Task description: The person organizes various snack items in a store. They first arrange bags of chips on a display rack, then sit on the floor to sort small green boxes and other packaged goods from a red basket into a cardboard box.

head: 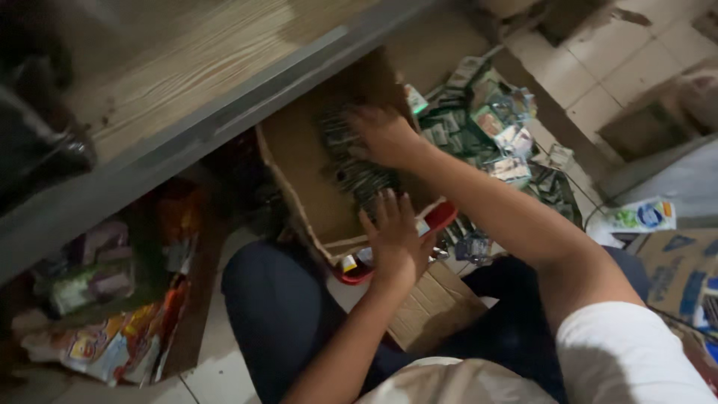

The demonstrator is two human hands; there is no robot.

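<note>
Dim and blurry here, so the small sachets (pixel 351 161) packed inside the cardboard box (pixel 299 168) are hard to identify. Right hand (pixel 383 135) presses flat on them, fingers spread. Left hand (pixel 396 238) rests open-fingered on the box's near edge, gripping nothing.

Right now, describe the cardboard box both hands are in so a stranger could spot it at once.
Start at the wooden table with the grey edge at the top. Just below that edge, on the floor between the person's knees, stands the open brown cardboard box, with the right hand and left hand over a row of small dark sachets inside. Unlike the loose green packets heaped beside it, its contents are lined up.
</note>
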